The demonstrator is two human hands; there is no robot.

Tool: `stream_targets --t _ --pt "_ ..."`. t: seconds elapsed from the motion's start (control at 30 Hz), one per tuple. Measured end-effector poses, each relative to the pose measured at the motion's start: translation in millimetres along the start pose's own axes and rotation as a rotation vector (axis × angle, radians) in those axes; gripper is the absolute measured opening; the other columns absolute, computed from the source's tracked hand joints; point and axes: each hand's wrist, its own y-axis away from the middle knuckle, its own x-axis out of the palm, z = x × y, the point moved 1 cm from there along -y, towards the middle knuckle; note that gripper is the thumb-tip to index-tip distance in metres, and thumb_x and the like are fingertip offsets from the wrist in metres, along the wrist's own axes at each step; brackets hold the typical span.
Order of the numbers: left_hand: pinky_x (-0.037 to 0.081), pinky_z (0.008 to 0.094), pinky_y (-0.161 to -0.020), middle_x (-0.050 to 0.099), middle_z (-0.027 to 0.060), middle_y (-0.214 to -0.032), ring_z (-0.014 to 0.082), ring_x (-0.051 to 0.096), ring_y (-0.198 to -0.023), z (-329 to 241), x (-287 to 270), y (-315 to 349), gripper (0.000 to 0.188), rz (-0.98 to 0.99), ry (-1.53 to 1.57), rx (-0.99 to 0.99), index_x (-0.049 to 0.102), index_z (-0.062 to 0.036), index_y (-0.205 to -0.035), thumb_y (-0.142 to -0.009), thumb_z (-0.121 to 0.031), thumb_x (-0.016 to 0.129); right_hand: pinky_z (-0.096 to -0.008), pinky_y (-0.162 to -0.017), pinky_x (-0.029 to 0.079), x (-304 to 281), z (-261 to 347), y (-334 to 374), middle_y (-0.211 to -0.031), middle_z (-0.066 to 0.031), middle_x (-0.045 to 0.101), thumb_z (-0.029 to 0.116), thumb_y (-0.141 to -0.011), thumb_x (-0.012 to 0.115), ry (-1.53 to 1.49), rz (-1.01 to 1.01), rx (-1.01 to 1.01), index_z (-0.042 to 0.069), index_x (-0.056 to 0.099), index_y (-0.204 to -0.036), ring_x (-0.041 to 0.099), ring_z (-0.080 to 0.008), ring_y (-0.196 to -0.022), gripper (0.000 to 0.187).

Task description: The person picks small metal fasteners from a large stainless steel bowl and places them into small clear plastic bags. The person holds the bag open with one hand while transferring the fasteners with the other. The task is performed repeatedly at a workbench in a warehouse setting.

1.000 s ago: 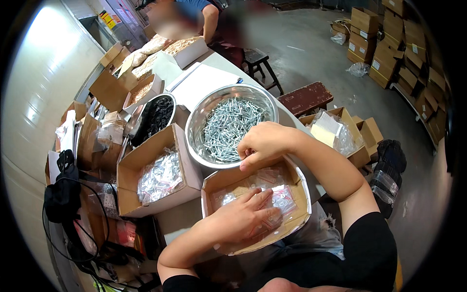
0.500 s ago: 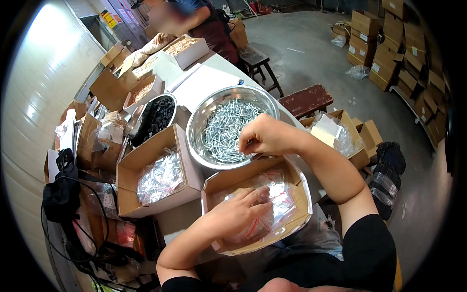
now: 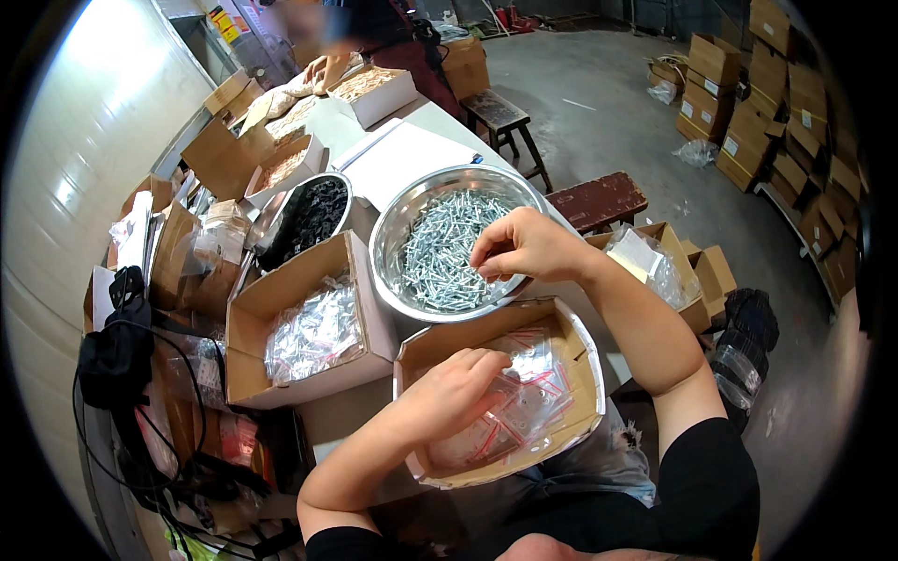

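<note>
Over the right side of a steel bowl (image 3: 382, 271), my right hand (image 3: 524, 245) is closed, thumb and fingers pinched together. Any small piece between its fingertips is too hard to make out. Loose silvery screws (image 3: 444, 248) fill the bowl. Just below, an open cardboard box (image 3: 587, 374) holds clear zip bags with red seal lines (image 3: 528, 407). My left hand (image 3: 454, 393) is above this box's left part, its fingers curled in toward the thumb. What they grip, if anything, is hidden by the hand.
Left of the bowl stands a white-sided box (image 3: 245, 351) of filled clear bags. Behind it is a metal pan (image 3: 348, 201) of black pieces. White paper (image 3: 412, 159) lies beyond the bowl. Another person (image 3: 374, 28) works at the far end. A wooden bench (image 3: 599, 201) stands to the right.
My left hand has lifted a little and its spread fingers have curled in. My right hand stays pinched over the bowl. At the far end, the other person's hand now reaches down by a box.
</note>
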Motion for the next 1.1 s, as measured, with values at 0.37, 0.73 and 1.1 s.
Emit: stream_targets --t 0.37,0.73,1.1 --pt "0.048 0.0375 -0.088 0.06 0.0121 -0.107 0.0306 0.056 -0.103 5.8 -1.9 1.2 0.018 0.241 -0.095 -0.026 0.058 -0.005 -0.1 -0.083 -0.01 0.063 -0.0228 -0.064 0.051 4.8 -0.5 -0.3 -0.078 -0.0046 0.068 0.002 -0.083 0.067 0.009 0.018 0.045 -0.003 0.068 -0.092 0.064 -0.0085 -0.07 0.011" --pt "0.048 0.0232 -0.071 0.055 0.0008 -0.09 0.0069 0.053 -0.083 10.7 -9.7 3.4 0.02 -0.128 0.951 -0.166 0.053 -0.0015 -0.097 -0.082 0.006 0.063 -0.0251 -0.072 0.054 0.5 -5.6 -3.2 -0.084 -0.0074 0.069 -0.002 -0.081 0.067 -0.122 0.028 -0.015 -0.004 0.066 -0.094 0.065 -0.0113 -0.077 0.013" --pt "0.049 0.0245 -0.079 0.061 0.0035 -0.096 0.0073 0.056 -0.086 27.2 -1.7 2.7 0.012 -0.338 1.15 -0.3 0.054 -0.0009 -0.097 -0.099 -0.013 0.055 -0.0252 -0.074 0.054 2.5 -6.0 -1.4 -0.086 -0.0065 0.068 -0.003 -0.081 0.067 -0.13 0.03 0.008 -0.003 0.066 -0.095 0.065 -0.012 -0.079 0.014"
